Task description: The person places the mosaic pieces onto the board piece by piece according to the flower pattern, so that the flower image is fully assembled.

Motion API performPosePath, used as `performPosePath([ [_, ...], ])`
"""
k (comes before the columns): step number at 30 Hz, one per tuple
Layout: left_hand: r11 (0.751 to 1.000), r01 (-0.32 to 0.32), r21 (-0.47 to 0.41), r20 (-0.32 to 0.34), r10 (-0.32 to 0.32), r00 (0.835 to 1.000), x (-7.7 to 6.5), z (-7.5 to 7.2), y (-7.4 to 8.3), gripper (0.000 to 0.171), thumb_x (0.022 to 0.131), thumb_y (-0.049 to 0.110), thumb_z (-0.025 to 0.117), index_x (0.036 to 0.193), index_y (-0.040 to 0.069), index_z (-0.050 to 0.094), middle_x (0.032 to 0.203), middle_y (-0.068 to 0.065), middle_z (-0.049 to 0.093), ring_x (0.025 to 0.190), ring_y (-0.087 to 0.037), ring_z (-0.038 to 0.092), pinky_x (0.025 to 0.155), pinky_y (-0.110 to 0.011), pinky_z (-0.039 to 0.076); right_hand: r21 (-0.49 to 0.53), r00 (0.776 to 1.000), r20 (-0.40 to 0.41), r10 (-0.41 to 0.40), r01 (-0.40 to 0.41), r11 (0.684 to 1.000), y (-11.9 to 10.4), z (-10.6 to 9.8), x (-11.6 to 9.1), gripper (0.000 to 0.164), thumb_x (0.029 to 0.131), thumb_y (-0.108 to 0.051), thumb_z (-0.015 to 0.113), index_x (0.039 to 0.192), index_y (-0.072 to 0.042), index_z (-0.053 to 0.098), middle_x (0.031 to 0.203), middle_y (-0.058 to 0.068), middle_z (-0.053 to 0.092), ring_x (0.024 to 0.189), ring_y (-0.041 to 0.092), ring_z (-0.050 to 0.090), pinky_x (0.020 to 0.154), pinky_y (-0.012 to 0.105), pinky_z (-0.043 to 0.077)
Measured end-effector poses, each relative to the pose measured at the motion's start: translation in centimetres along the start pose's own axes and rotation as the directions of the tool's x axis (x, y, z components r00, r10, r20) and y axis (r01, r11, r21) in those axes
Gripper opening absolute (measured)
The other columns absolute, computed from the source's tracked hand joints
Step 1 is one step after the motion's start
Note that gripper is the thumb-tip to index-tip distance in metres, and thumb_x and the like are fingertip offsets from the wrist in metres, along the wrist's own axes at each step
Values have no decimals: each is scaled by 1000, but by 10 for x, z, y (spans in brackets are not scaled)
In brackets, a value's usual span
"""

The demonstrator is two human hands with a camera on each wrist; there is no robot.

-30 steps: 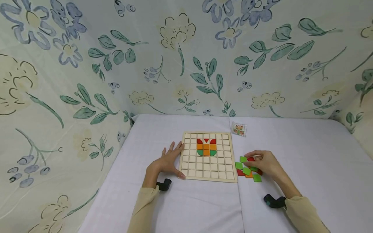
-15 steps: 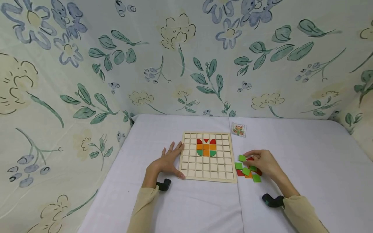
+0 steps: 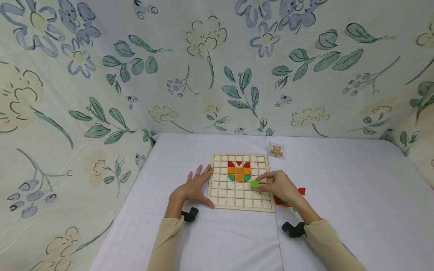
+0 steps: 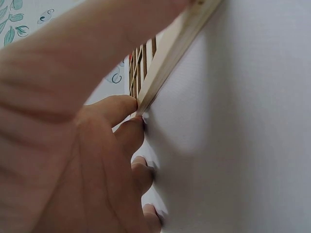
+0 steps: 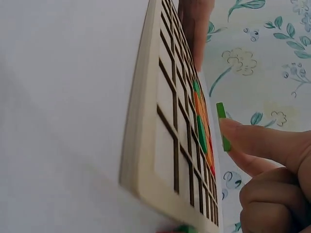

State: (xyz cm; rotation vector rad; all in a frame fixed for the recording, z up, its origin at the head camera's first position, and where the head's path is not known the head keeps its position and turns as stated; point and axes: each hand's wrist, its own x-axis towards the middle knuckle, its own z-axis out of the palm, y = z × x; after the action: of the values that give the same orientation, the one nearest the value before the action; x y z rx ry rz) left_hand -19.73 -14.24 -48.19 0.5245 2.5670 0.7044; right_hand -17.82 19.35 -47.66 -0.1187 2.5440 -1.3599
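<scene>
A square wooden grid board (image 3: 237, 194) lies on the white cloth, with red, orange and dark green tiles (image 3: 239, 171) set in its upper middle cells. My left hand (image 3: 193, 188) has its fingers spread, and the thumb and fingertips touch the board's left edge; in the left wrist view the index fingertip meets the wooden rim (image 4: 165, 58). Between thumb and index finger my right hand (image 3: 279, 185) pinches a light green square tile (image 3: 254, 184). It is held over the board, just right of and below the pattern; the right wrist view shows the tile (image 5: 223, 127) edge-on above the grid.
A loose pile of red, orange and green tiles (image 3: 301, 191) sits right of the board, partly hidden under my right hand and wrist. Behind the board's top right corner lies a small printed pattern card (image 3: 277, 150). A floral cloth (image 3: 203, 75) hangs behind the table.
My right hand has picked a light green tile from the pile and carried it left over the board. The left hand stays at the board's left edge.
</scene>
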Motion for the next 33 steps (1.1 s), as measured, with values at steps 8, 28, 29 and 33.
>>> performPosePath([
  [8,1000,5,3,-4,-5,1000,0,2,-1,138,64,39,99,168,15,11,177,-2,1,163,-33,-13,130,-63,-8,20,1000,29,-3,3,1000,-16,31,14,26,83,-15,86,106,-8,80,55,-4,28,51,12,25,49,22,22],
  [28,1000,12,12,-2,-12,1000,1,1,-1,140,62,41,99,168,16,11,177,0,0,163,-31,-13,130,-62,-8,35,1000,12,-21,20,999,-16,41,19,23,83,-14,86,104,-6,81,53,-6,32,49,10,26,47,21,22],
  [29,1000,12,13,-1,-12,1000,1,1,-1,140,63,41,99,168,16,11,177,0,0,163,-31,-13,130,-62,-8,30,1000,13,-22,21,999,-17,42,19,23,83,-15,86,104,-6,81,54,-6,32,49,10,26,47,20,22],
  [33,1000,7,11,-2,-7,1000,0,1,-1,140,63,41,99,168,16,11,177,-1,0,163,-32,-13,130,-62,-8,39,1000,12,-6,6,999,-17,43,20,22,83,-14,86,103,-6,81,54,-6,31,50,10,26,48,20,22],
])
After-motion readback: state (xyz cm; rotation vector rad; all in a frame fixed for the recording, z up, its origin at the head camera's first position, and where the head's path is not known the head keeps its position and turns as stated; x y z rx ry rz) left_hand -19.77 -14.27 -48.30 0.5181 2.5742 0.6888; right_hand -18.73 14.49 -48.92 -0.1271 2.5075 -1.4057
